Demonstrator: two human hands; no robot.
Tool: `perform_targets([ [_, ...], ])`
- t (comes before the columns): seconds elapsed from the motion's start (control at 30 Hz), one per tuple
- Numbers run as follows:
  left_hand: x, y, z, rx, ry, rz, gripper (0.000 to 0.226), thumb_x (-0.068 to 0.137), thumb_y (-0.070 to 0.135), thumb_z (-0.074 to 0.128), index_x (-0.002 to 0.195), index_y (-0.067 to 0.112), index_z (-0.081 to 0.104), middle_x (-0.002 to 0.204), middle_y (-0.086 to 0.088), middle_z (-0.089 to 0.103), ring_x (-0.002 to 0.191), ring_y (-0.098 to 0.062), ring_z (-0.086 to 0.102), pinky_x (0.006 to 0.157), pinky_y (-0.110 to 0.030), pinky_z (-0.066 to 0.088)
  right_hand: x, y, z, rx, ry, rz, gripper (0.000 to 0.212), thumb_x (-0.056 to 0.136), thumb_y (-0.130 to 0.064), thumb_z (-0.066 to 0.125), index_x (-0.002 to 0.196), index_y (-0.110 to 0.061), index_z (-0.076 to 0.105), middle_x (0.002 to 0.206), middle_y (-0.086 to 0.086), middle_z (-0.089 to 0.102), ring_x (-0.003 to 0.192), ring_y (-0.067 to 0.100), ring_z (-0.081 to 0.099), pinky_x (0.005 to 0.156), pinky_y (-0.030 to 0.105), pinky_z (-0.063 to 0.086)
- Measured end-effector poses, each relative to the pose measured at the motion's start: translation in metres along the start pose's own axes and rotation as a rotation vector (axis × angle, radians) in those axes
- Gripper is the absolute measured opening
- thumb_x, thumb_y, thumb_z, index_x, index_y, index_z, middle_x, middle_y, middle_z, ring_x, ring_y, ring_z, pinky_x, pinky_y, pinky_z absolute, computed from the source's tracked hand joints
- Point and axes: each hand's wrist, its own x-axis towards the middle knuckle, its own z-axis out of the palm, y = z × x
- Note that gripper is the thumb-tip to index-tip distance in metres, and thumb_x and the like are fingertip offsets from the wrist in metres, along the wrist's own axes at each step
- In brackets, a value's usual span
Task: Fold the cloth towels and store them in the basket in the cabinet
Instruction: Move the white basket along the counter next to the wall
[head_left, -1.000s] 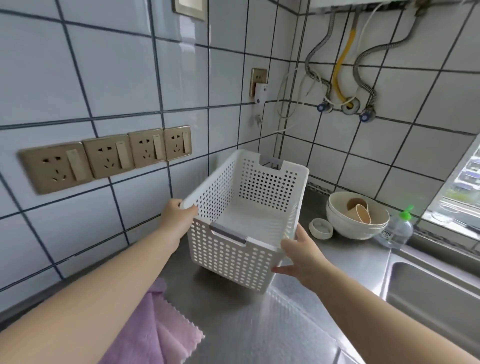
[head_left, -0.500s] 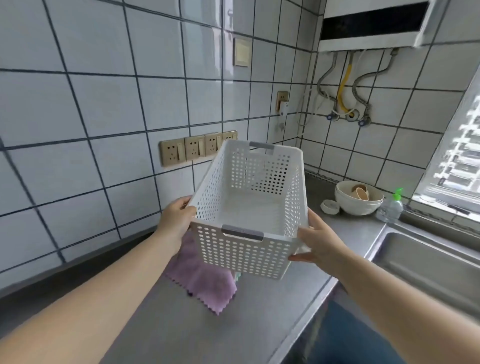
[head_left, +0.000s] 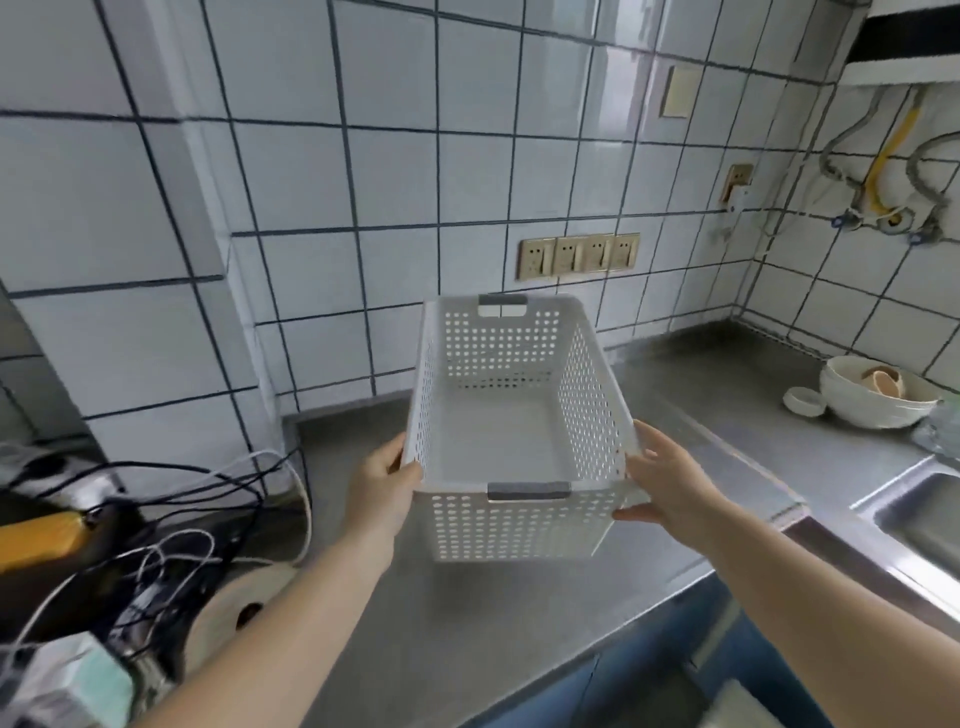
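Left hand (head_left: 387, 486) and right hand (head_left: 667, 480) grip the basket (head_left: 511, 431) sides; fingertips hidden behind it.

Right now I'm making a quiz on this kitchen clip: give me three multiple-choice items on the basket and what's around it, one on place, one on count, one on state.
1. Where is the white perforated basket?
A. held above the steel counter
B. in the sink
C. on the floor

2. How many gold wall sockets sit in the row behind it?
A. two
B. four
C. six

3. What is inside the basket?
A. folded towels
B. bowls
C. nothing

Answers:
1 A: the left hand and right hand grip its sides over the steel counter.
2 B: four plates sit side by side.
3 C: its bare floor shows.
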Motion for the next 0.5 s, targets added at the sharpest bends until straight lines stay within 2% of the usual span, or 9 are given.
perform_targets([
  [0.13, -0.024, -0.016, -0.035, -0.045, 0.047, -0.069, 0.052, 0.084, -0.003, 0.044, 0.104, 0.041, 0.062, 0.097, 0.018, 0.07, 0.09, -0.002, 0.064, 0.075, -0.02, 0.048, 0.011, 0.023, 0.036, -0.025, -0.046, 0.059, 0.058, 0.089, 0.008, 0.039, 0.13, -0.031, 0.047, 0.112, 0.002, 0.055, 0.103, 0.029, 0.058, 0.072, 0.058, 0.056],
  [0.23, -0.033, -0.03, -0.057, -0.085, 0.104, -0.112, 0.053, 0.083, -0.004, 0.044, 0.098, 0.043, 0.065, 0.094, 0.017, 0.073, 0.092, -0.004, 0.067, 0.08, -0.023, 0.05, 0.022, 0.035, 0.069, -0.061, -0.069, 0.088, 0.057, 0.089, 0.007, 0.037, 0.132, -0.028, 0.046, 0.105, -0.001, 0.056, 0.093, 0.025, 0.059, 0.074, 0.058, 0.055],
  [0.37, -0.03, -0.045, -0.076, -0.104, 0.157, -0.144, 0.051, 0.084, -0.003, 0.046, 0.108, 0.038, 0.064, 0.101, 0.015, 0.072, 0.098, -0.005, 0.066, 0.085, -0.026, 0.05, 0.037, 0.045, 0.102, -0.126, -0.076, 0.087, 0.053, 0.089, 0.005, 0.037, 0.126, -0.03, 0.051, 0.107, -0.002, 0.057, 0.099, 0.029, 0.061, 0.073, 0.056, 0.056],
  [0.5, -0.026, -0.05, -0.083, -0.126, 0.195, -0.149, 0.047, 0.087, 0.001, 0.049, 0.116, 0.036, 0.061, 0.097, 0.019, 0.072, 0.092, 0.001, 0.065, 0.09, -0.027, 0.049, 0.059, 0.049, 0.121, -0.126, -0.047, 0.087, 0.051, 0.092, 0.001, 0.041, 0.137, -0.023, 0.045, 0.118, 0.005, 0.056, 0.105, 0.03, 0.059, 0.072, 0.054, 0.057],
])
